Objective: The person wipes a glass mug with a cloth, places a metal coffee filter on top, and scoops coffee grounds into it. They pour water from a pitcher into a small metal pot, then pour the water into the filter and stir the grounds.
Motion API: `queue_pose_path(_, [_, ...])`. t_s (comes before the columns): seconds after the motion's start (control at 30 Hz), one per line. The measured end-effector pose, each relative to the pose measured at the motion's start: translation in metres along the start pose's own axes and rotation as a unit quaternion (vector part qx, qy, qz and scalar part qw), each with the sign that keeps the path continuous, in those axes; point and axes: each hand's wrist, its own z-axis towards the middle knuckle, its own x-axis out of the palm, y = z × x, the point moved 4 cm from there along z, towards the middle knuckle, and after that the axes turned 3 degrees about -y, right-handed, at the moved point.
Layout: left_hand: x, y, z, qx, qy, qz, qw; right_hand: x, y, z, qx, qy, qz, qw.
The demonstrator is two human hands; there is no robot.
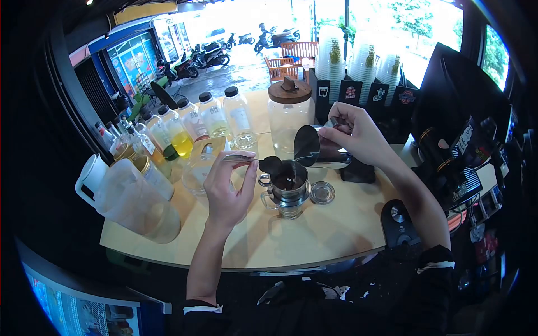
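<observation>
My left hand (228,187) is closed around the handle of a spoon (270,164), whose dark bowl hangs at the rim of a metal drip filter (289,180). The filter sits upright on a small glass cup (290,210) and has dark contents, probably coffee grounds. My right hand (354,133) grips a shiny metal cup (335,155) by its upper side. That cup is tilted on its side just above and right of the filter, its dark round mouth turned left. A round metal lid (322,192) lies on the table right of the filter.
Bottles with black caps (238,117) line the left back, near a translucent pitcher (134,204). A wooden-lidded glass jar (290,120) and stacked plastic cups (330,61) stand behind. A black scale-like device (399,223) is at the right edge of the table (336,241).
</observation>
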Motion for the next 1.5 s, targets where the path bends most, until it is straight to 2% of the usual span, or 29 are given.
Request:
queue_pose_path(0.13, [0.000,0.000,-0.001,0.007,-0.001,0.001,1.000,0.004,0.003,0.002,-0.003,0.000,-0.008,1.000])
queue_pose_path(0.2, [0.000,0.000,-0.001,0.006,-0.001,0.003,1.000,0.007,0.003,0.002,0.024,0.011,0.018,0.999])
queue_pose_path(0.63, [0.000,-0.001,-0.002,0.000,-0.001,0.006,1.000,0.011,0.016,-0.007,0.013,0.016,0.015,1.000])
queue_pose_path(0.83, [0.000,0.000,-0.003,0.006,-0.001,0.004,1.000,0.004,0.017,-0.014,0.031,0.027,-0.033,0.999])
queue_pose_path(1.0, [-0.001,0.000,-0.002,0.009,0.000,0.005,1.000,0.002,0.010,-0.016,0.047,0.003,0.052,0.998])
queue_pose_path(1.23, [0.000,-0.002,-0.003,0.019,0.006,0.011,1.000,0.000,0.009,-0.010,0.049,-0.003,0.001,0.999])
queue_pose_path(1.33, [-0.001,-0.003,-0.004,0.003,0.010,0.012,1.000,0.003,0.005,-0.006,0.033,-0.012,0.026,0.999])
queue_pose_path(1.4, [0.000,-0.003,-0.005,0.004,0.011,0.014,1.000,0.004,0.007,-0.003,-0.001,-0.008,-0.006,1.000])
queue_pose_path(1.5, [-0.001,-0.003,-0.005,0.004,0.010,0.012,1.000,0.009,0.002,-0.001,0.028,-0.007,0.023,0.999])
